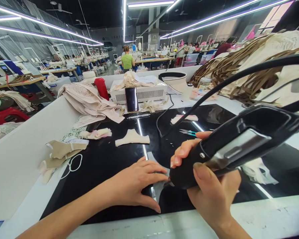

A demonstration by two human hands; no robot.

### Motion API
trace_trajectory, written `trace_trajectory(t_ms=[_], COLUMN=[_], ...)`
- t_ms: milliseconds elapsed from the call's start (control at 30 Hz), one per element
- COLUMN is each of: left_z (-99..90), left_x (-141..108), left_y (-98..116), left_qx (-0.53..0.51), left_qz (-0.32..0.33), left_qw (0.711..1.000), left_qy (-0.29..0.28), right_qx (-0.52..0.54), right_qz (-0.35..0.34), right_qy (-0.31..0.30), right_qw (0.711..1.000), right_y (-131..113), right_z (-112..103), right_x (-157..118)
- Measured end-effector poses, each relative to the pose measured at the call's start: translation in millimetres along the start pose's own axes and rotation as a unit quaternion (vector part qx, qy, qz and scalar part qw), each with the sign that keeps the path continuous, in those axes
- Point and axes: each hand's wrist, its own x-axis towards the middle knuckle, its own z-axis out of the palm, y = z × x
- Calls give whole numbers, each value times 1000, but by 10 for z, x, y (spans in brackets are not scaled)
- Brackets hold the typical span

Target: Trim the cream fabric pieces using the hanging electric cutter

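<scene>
Black corded tool, gripped in the right hand, is over the black board; the left hand lies spread on a sheer piece there. Beyond the board stands a round cream bin, contents hidden from me.

Handheld tool: glossy plastic, metal; work mat: smooth, glossy.
</scene>
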Motion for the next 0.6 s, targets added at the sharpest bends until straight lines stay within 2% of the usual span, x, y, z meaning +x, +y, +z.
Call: trace_trajectory(t_ms=[600], left_z=[-5], left_x=[24], left_y=[-23], left_qx=[-7], left_qz=[23], left_qw=[1000], left_qy=[-15], right_qx=[22], right_qz=[29], right_qy=[-23], right_qw=[999], right_y=[-82], right_z=[123], right_x=[-137])
